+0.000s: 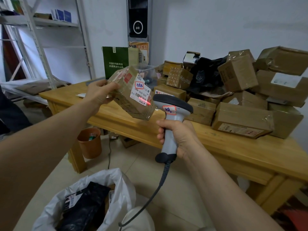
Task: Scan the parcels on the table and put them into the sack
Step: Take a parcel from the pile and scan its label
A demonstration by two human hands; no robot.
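Note:
My left hand [98, 92] grips a taped brown cardboard parcel [131, 104] by its left end and holds it tilted above the table's front edge. Its white shipping label [141, 90] faces me, with a red scan line across the label's lower right part. My right hand [178, 137] grips the handle of a grey corded barcode scanner [171, 117], its head just right of the parcel. A white sack [116, 189] stands open on the floor at the bottom left, with a black bag parcel [86, 205] inside.
A wooden table [233, 150] carries a pile of several cardboard boxes [241, 120] and a black bag [206, 75] on its right half. An orange bin [90, 142] stands under the table. Metal shelving [38, 39] lines the left wall. The scanner cable [150, 200] hangs toward my knee.

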